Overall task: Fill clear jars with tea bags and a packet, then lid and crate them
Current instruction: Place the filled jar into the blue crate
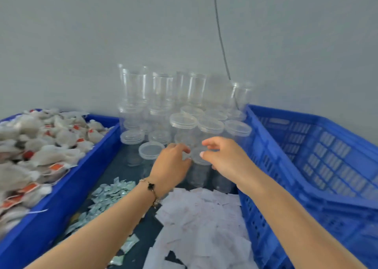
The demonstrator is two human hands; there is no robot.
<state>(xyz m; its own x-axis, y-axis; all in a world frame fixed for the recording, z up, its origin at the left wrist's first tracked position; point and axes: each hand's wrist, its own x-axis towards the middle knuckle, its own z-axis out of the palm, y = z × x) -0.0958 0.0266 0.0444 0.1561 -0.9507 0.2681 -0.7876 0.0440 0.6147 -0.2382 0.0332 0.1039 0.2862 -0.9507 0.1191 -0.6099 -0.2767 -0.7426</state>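
Observation:
A clear lidded jar (199,171) stands on the dark table between my two hands. My left hand (172,164) curls round its left side near the top. My right hand (222,155) comes from the right, finger and thumb pinching the jar's lid (196,156). The view is blurred here. Tea bags (30,156) with orange tags fill the blue crate (98,156) on the left. Small pale green packets (110,195) lie on the table below my left wrist. An empty blue mesh crate (306,166) stands on the right.
Several more lidded clear jars (183,121) crowd the table behind my hands, and open jars (161,90) are stacked against the grey wall. White paper slips (200,217) are heaped in front. A thin cable (221,39) hangs down the wall.

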